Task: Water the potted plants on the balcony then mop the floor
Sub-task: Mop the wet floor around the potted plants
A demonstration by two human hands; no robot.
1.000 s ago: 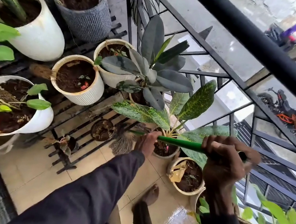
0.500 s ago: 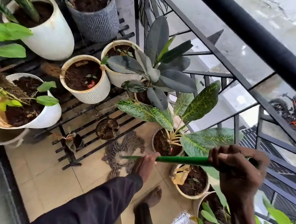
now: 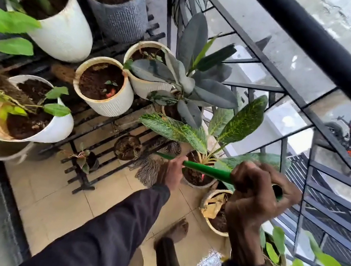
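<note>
Both hands hold a green mop handle (image 3: 206,170) that slants down to the left. My right hand (image 3: 256,197) grips its upper end near the railing. My left hand (image 3: 172,171) holds it lower down. The stringy grey mop head (image 3: 154,163) rests on the beige floor tiles (image 3: 64,202) beside the black slatted plant rack (image 3: 97,144). Potted plants surround it: a variegated plant (image 3: 234,128) just beyond the handle, a dark rubber plant (image 3: 192,71), and ribbed cream pots (image 3: 111,100) on the rack.
A black metal railing (image 3: 300,101) runs along the right. More pots stand on the rack at left, a white pot (image 3: 66,32) and a grey pot (image 3: 123,18). A pot with yellow debris (image 3: 213,207) sits under my right hand. My bare foot (image 3: 177,228) stands on the wet tiles.
The mop head slid out from the rack onto the tiles, then back toward the rack and the pots. Both hands kept their grip on the handle.
</note>
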